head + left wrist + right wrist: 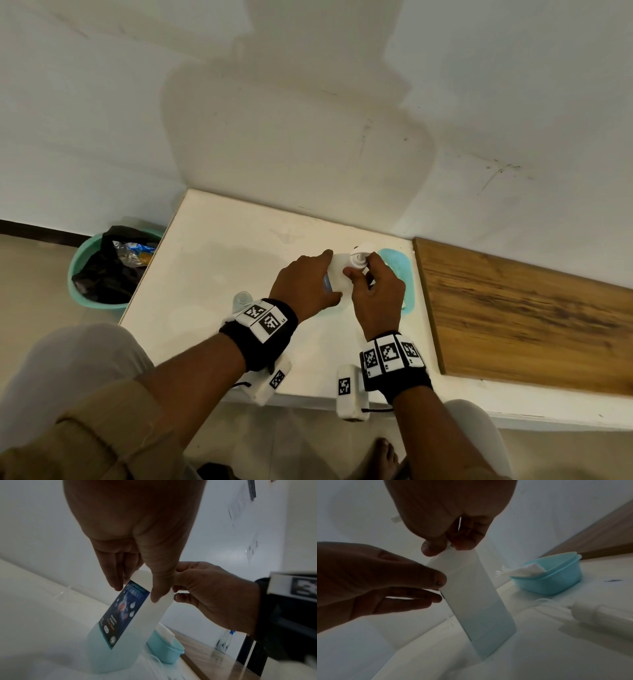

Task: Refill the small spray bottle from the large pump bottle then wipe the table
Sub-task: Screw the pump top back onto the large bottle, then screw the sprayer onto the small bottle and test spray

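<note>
A plain home room, it seems. A white table point(212, 274) stands against a scuffed white wall point(137, 120); at nine o'clock, a lined teal waste bin point(77, 274) sits on tiled floor point(30, 291).

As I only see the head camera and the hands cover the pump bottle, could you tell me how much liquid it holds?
Observer: The pump bottle holds pale blue liquid only in its lower part.
Operator: Thanks; what is in the blue tub?
Observer: A white cloth lies in the blue tub, overhanging its rim.
Operator: Is anything hidden beside the right hand?
Observer: A white sprayer head with a thin tube lies on the table.
</note>
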